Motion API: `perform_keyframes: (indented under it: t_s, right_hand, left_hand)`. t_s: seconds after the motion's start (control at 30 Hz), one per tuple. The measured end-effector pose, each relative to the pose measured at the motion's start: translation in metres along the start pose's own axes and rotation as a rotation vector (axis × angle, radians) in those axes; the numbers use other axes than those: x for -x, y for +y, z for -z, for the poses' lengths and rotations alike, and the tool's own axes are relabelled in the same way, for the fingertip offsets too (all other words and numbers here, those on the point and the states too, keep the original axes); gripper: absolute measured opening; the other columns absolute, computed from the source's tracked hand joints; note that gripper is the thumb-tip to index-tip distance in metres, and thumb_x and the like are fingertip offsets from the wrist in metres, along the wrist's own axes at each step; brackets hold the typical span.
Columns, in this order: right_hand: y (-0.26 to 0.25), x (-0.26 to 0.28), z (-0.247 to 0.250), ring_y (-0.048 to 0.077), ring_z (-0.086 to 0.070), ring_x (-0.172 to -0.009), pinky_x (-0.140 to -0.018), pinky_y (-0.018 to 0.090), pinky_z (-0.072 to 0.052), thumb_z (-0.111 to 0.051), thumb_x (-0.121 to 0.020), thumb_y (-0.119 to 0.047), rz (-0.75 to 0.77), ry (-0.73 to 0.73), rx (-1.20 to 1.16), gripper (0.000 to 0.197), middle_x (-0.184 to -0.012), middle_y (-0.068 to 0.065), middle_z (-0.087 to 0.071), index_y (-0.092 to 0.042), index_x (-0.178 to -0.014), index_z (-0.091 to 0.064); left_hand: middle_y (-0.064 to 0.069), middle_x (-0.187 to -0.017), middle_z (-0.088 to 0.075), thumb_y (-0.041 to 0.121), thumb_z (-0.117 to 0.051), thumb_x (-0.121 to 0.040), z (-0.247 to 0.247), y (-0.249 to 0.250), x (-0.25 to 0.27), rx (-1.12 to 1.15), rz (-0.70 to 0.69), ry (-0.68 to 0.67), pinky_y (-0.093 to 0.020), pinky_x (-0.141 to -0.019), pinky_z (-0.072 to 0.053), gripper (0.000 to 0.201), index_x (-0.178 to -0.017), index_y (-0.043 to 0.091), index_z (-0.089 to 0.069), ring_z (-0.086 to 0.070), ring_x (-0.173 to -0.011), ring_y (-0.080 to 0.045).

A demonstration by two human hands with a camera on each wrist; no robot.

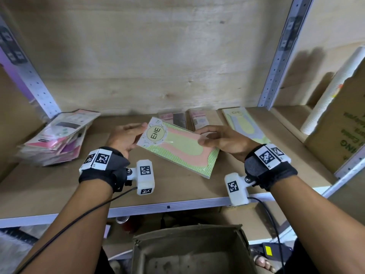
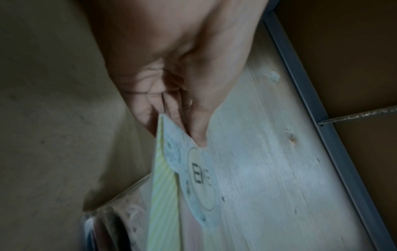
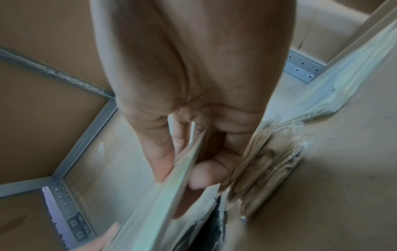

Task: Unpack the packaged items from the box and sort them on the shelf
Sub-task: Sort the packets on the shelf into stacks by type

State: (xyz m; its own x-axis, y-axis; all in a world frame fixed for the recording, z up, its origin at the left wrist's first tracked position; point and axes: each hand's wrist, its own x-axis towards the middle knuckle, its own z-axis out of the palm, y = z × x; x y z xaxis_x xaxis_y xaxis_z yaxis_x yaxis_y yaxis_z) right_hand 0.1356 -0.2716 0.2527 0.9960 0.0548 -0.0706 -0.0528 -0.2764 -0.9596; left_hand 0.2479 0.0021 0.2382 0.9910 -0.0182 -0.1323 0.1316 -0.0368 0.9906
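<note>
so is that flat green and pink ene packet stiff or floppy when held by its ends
The flat green-and-pink ENE packet probably stays fairly stiff: held between left hand and right hand, it spans unsagging. It looks thin, so likely light. Its glossy wrap may be slippery.

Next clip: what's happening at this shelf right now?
A person is holding a flat ENE-branded pack with both hands above the shelf board: the left hand grips its labelled end, the right hand pinches the opposite edge. A loose heap of packs lies on the shelf to the left, and three small groups lie along the back, one a matching ENE pack. The cardboard box sits open below the shelf; no packs are visible inside it.
</note>
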Motion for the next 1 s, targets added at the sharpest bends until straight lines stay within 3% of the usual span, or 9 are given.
perform_keyframes:
  t_s: [0.1, 0.23, 0.33, 0.47, 0.6, 0.67, 0.77, 0.93, 1.0]
  right_hand:
    - [0.001, 0.004, -0.003, 0.023, -0.064, -0.091, -0.083, 0.028, -0.047, -0.067, -0.092, -0.006, 0.002, -0.032, 0.025, 0.033, -0.100, 0.019, -0.069, -0.004, -0.125, -0.063]
    - [0.000, 0.004, -0.005, 0.022, -0.063, -0.090, -0.084, 0.029, -0.047, -0.067, -0.091, -0.004, 0.010, -0.043, 0.024, 0.031, -0.096, 0.016, -0.068, -0.001, -0.122, -0.063]
    - [-0.001, 0.005, -0.007, 0.026, -0.064, -0.090, -0.084, 0.033, -0.048, -0.067, -0.091, -0.004, 0.033, -0.020, -0.002, 0.029, -0.097, 0.019, -0.068, 0.001, -0.119, -0.063]
    - [-0.004, 0.004, -0.012, 0.028, -0.065, -0.090, -0.082, 0.032, -0.050, -0.068, -0.089, -0.002, 0.039, 0.040, -0.101, 0.028, -0.103, 0.028, -0.069, 0.004, -0.115, -0.060]
    - [-0.006, 0.001, -0.021, 0.030, -0.064, -0.092, -0.077, 0.036, -0.048, -0.072, -0.087, -0.003, 0.017, 0.116, -0.249, 0.022, -0.111, 0.034, -0.067, -0.005, -0.104, -0.057]
    - [-0.006, -0.002, -0.024, 0.031, -0.068, -0.086, -0.067, 0.036, -0.054, -0.072, -0.086, -0.002, 0.002, 0.135, -0.333, 0.021, -0.109, 0.033, -0.068, -0.006, -0.100, -0.057]
    - [-0.004, -0.004, -0.025, 0.027, -0.072, -0.072, -0.052, 0.032, -0.057, -0.074, -0.085, -0.003, -0.027, 0.169, -0.408, 0.028, -0.104, 0.028, -0.069, -0.006, -0.105, -0.056]
    - [0.002, -0.006, -0.003, 0.031, -0.071, -0.085, -0.061, 0.042, -0.063, -0.074, -0.085, -0.004, -0.061, 0.234, -0.400, 0.035, -0.117, 0.027, -0.067, -0.004, -0.115, -0.056]
    - [0.006, -0.004, 0.014, 0.028, -0.070, -0.088, -0.060, 0.038, -0.063, -0.073, -0.085, -0.001, -0.053, 0.259, -0.387, 0.040, -0.113, 0.023, -0.069, 0.001, -0.120, -0.056]
  left_hand:
    - [-0.010, -0.089, -0.078, 0.021, -0.082, -0.080, 0.001, 0.000, 0.002, -0.015, -0.106, 0.045, -0.028, -0.069, -0.062, 0.012, -0.088, 0.014, -0.076, -0.074, -0.066, -0.015]
    - [-0.011, -0.091, -0.078, 0.021, -0.082, -0.080, 0.004, 0.002, 0.003, 0.006, -0.129, 0.045, -0.033, -0.078, -0.061, 0.019, -0.093, 0.010, -0.076, -0.074, -0.075, -0.020]
    - [-0.004, -0.091, -0.079, 0.032, -0.079, -0.082, 0.008, 0.005, 0.006, 0.068, -0.048, 0.026, -0.038, -0.088, -0.059, 0.027, -0.100, 0.012, -0.074, -0.075, -0.087, -0.020]
    - [-0.009, -0.101, -0.078, 0.049, -0.075, -0.082, 0.006, 0.005, 0.018, 0.126, 0.069, -0.241, -0.029, -0.072, -0.062, 0.052, -0.117, 0.011, -0.067, -0.075, -0.094, -0.021]
    - [-0.014, -0.097, -0.077, 0.039, -0.083, -0.076, -0.005, -0.001, 0.035, 0.011, 0.115, -0.465, -0.030, -0.073, -0.062, 0.050, -0.111, 0.008, -0.066, -0.075, -0.093, -0.030]
    - [-0.015, -0.099, -0.077, 0.028, -0.084, -0.078, -0.012, -0.005, 0.041, -0.030, 0.104, -0.528, -0.029, -0.074, -0.062, 0.045, -0.111, 0.005, -0.067, -0.076, -0.091, -0.028]
    - [-0.017, -0.103, -0.075, 0.013, -0.082, -0.080, -0.028, -0.008, 0.044, -0.054, 0.026, -0.448, -0.024, -0.066, -0.060, 0.038, -0.112, -0.002, -0.067, -0.074, -0.078, -0.019]
    - [-0.008, -0.081, -0.075, 0.004, -0.081, -0.079, -0.062, 0.004, 0.039, -0.069, -0.055, -0.328, -0.022, -0.060, -0.059, 0.025, -0.101, 0.002, -0.070, -0.074, -0.067, -0.016]
    - [-0.011, -0.086, -0.074, 0.002, -0.079, -0.080, -0.082, 0.011, 0.036, -0.073, -0.060, -0.342, -0.022, -0.060, -0.059, 0.025, -0.102, 0.001, -0.068, -0.074, -0.067, -0.017]
